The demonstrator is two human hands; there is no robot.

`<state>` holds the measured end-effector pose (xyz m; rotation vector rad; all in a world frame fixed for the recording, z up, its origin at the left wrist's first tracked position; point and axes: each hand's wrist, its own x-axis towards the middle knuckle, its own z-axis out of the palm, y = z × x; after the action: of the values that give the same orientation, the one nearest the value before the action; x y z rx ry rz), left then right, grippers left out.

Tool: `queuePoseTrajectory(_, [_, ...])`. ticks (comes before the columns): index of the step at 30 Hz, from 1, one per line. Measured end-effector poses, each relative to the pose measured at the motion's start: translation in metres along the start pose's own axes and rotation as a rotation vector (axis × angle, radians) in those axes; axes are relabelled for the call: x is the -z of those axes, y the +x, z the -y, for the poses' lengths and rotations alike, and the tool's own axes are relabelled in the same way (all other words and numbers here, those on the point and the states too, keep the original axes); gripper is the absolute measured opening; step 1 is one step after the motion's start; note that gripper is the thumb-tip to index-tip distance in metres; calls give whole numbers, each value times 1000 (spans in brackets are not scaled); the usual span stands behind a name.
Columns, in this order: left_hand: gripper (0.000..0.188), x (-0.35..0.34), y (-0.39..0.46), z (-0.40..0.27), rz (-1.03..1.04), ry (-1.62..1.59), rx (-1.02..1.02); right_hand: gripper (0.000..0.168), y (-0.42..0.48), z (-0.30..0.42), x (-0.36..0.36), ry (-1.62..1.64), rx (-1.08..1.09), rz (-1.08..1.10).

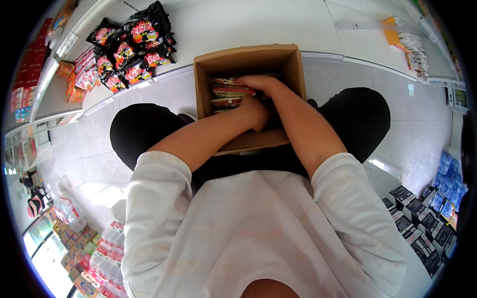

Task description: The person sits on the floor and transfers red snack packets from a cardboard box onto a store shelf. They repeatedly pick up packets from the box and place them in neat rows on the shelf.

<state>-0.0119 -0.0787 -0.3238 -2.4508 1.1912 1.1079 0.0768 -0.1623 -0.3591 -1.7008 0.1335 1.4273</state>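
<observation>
An open cardboard box [246, 143] stands between my knees, up against the front edge of a white shelf. Several flat packets [227, 91] are stacked in rows inside it. Both hands reach down into the box. My left hand [255, 113] is among the packets near the middle, its fingers bent and partly hidden. My right hand [255, 82] lies over the packets farther back, fingertips at a packet's top edge. Whether either hand grips a packet cannot be told. Black noodle bags [143, 33] are piled on the shelf at the upper left.
Orange and pink packets [87, 76] lie left of the black bags. An orange carton with white packs [410, 48] is on the shelf's right. Black-and-white boxes [413, 216] and blue bottle packs [447, 175] stand at lower right; bottled drinks [108, 257] stand at lower left.
</observation>
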Motion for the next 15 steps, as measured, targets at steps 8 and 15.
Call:
queuePoseTrajectory(8, [42,-2,4,-2,22,73,-8,57,42,-11,7,-152,132,-203])
queuePoseTrajectory(15, [20,2,-72,12,-401,48,-66,44,41,-27,8,13,281,-197])
